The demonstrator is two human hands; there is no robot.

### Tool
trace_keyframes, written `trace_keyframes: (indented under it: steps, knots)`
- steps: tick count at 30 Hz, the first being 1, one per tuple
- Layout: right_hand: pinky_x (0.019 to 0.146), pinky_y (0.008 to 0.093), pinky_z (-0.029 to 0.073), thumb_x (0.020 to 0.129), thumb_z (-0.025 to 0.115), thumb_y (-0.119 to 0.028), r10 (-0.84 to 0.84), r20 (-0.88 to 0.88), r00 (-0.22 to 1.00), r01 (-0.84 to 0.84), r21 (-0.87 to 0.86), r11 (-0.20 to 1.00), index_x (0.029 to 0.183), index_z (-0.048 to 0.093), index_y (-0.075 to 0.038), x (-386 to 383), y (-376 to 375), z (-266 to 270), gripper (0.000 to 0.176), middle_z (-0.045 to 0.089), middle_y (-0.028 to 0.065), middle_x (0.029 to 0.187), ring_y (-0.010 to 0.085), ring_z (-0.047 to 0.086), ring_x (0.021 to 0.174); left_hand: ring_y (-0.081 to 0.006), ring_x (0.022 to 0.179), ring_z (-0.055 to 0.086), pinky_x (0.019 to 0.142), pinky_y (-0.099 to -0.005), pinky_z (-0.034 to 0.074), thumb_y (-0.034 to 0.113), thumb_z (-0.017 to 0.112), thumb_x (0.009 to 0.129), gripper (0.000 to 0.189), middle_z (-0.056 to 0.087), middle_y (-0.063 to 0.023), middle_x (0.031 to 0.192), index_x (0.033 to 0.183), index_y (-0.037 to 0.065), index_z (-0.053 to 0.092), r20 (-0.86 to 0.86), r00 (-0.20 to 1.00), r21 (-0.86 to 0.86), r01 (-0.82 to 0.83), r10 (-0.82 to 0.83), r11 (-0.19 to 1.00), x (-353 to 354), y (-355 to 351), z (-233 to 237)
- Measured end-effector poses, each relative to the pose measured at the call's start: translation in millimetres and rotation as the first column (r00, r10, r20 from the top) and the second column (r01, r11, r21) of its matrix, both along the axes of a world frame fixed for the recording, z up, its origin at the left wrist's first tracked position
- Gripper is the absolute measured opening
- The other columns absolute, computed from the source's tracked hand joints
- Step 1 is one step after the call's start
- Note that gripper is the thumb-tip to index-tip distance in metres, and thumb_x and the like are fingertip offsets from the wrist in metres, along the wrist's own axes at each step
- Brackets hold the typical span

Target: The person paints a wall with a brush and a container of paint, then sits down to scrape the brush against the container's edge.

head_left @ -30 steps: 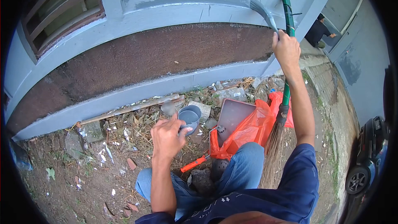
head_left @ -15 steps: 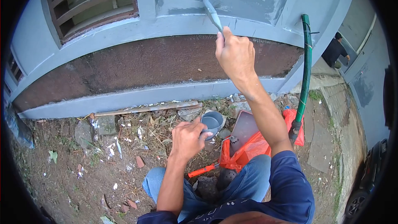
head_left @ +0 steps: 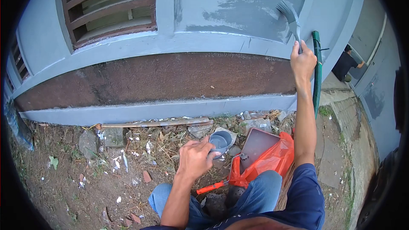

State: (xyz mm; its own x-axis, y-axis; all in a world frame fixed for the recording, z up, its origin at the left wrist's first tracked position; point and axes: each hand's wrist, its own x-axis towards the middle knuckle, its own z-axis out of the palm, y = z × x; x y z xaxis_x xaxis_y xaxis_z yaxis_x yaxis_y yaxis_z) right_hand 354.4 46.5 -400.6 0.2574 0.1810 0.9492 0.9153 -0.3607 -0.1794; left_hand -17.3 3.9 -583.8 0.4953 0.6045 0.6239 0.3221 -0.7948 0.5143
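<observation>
My right hand is closed round the handle of a paintbrush. Its bristles press against the grey wall panel, near the lower right corner, where darker wet-looking paint lies in streaks. Low in front of me, my left hand grips a small grey cup by its side, with grey paint showing inside. Behind the cup is a pale stone on the ground.
An orange plastic bag lies over a grey paint tray by my knees, beside an orange-handled roller. A green hose-like tube stands at right. Another person crouches farther off. A wooden strip lies along the wall.
My right hand has swept the brush rightward along the panel, towards its right edge. My left hand still holds the cup in nearly the same place. The view has shifted slightly.
</observation>
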Motion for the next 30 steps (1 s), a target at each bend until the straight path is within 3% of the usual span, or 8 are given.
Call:
trace_keyframes:
  steps: [6, 10, 13, 15, 18, 19, 26, 30]
  knots:
    - [0.047, 0.046, 0.048, 0.095, 0.058, -0.016, 0.099, 0.092, 0.991, -0.105, 0.064, 0.992, 0.097, 0.066, 0.004, -53, 50, 18, 0.021, 0.061, 0.0194, 0.056, 0.0376, 0.063, 0.051, -0.029, 0.076, 0.071, 0.075, -0.0398, 0.054, 0.025, 0.083, 0.07, 0.024, 0.073, -0.0138, 0.097, 0.081, 0.007, 0.071, -0.085, 0.996, -0.08, -0.012, 0.005, 0.997, 4, 6, -8]
    - [0.039, 0.04, 0.042, 0.094, 0.06, -0.009, 0.452, 0.146, 0.88, -0.458, 0.005, 0.889, 0.097, 0.062, 0.0, -145, 91, 4, 0.01, 0.055, 0.0124, 0.049, 0.0303, 0.058, 0.042, -0.0305, 0.077, 0.071, 0.075, -0.0399, 0.055, 0.026, 0.083, 0.07, 0.024, 0.073, -0.0158, 0.098, 0.081, 0.007, 0.071, -0.114, 0.993, -0.088, -0.03, 0.02, 0.996, 9, 10, -11]
    - [0.045, 0.0426, 0.044, 0.093, 0.061, -0.012, 0.558, 0.107, 0.823, -0.55, -0.092, 0.83, 0.096, 0.064, -0.002, -188, 92, 10, 0.011, 0.055, 0.0138, 0.05, 0.032, 0.06, 0.045, -0.0262, 0.064, 0.07, 0.069, -0.038, 0.053, 0.022, 0.087, 0.066, 0.025, 0.068, -0.0131, 0.066, 0.079, 0.006, 0.073, -0.062, 0.997, 0.007, -0.048, 0.049, 0.999, 11, 11, -15]
    - [0.048, 0.0425, 0.045, 0.093, 0.061, -0.015, 0.647, -0.06, 0.76, -0.649, -0.105, 0.753, 0.093, 0.067, -0.002, -187, 85, 22, 0.014, 0.056, 0.0153, 0.052, 0.0323, 0.06, 0.046, -0.0309, 0.077, 0.071, 0.073, -0.0402, 0.055, 0.026, 0.083, 0.07, 0.026, 0.073, -0.0182, 0.099, 0.082, 0.007, 0.072, -0.09, 0.996, -0.063, -0.032, 0.026, 0.998, 6, 8, -12]
    - [0.046, 0.0361, 0.042, 0.092, 0.063, -0.019, 0.54, -0.228, 0.81, -0.559, -0.026, 0.829, 0.098, 0.074, -0.002, -131, 65, 50, 0.021, 0.057, 0.0121, 0.052, 0.0222, 0.055, 0.043, -0.0235, 0.059, 0.068, 0.067, -0.036, 0.053, 0.02, 0.087, 0.066, 0.023, 0.067, -0.0095, 0.063, 0.077, 0.007, 0.072, -0.022, 0.999, -0.033, -0.038, 0.037, 0.999, 2, 8, -8]
    - [0.058, 0.0446, 0.05, 0.091, 0.061, -0.022, 0.484, -0.263, 0.835, -0.499, 0.011, 0.866, 0.09, 0.073, 0.0, -115, 50, 63, 0.025, 0.062, 0.0202, 0.059, 0.0339, 0.067, 0.059, -0.0235, 0.059, 0.068, 0.067, -0.036, 0.053, 0.02, 0.087, 0.066, 0.023, 0.067, -0.0095, 0.063, 0.077, 0.007, 0.072, -0.025, 0.999, -0.032, -0.033, 0.032, 0.999, 0, 9, -8]
    - [0.065, 0.0457, 0.055, 0.089, 0.062, -0.02, 0.048, -0.123, 0.991, -0.037, 0.086, 0.996, 0.094, 0.071, 0.007, -30, 25, 80, 0.029, 0.067, 0.0241, 0.07, 0.0411, 0.068, 0.068, -0.0222, 0.057, 0.067, 0.065, -0.0359, 0.052, 0.018, 0.088, 0.065, 0.022, 0.066, -0.0083, 0.06, 0.077, 0.007, 0.072, -0.01, 0.999, -0.014, -0.043, 0.043, 0.999, -3, 15, -11]
    - [0.064, 0.0481, 0.056, 0.091, 0.058, -0.013, 0.241, -0.05, 0.969, -0.245, -0.151, 0.958, 0.098, 0.067, 0.007, -111, 40, 55, 0.023, 0.066, 0.0243, 0.07, 0.0429, 0.067, 0.068, -0.0226, 0.057, 0.067, 0.064, -0.0359, 0.052, 0.018, 0.088, 0.065, 0.022, 0.066, -0.0087, 0.061, 0.077, 0.007, 0.072, -0.026, 0.999, -0.008, -0.048, 0.048, 0.999, 0, 17, -14]
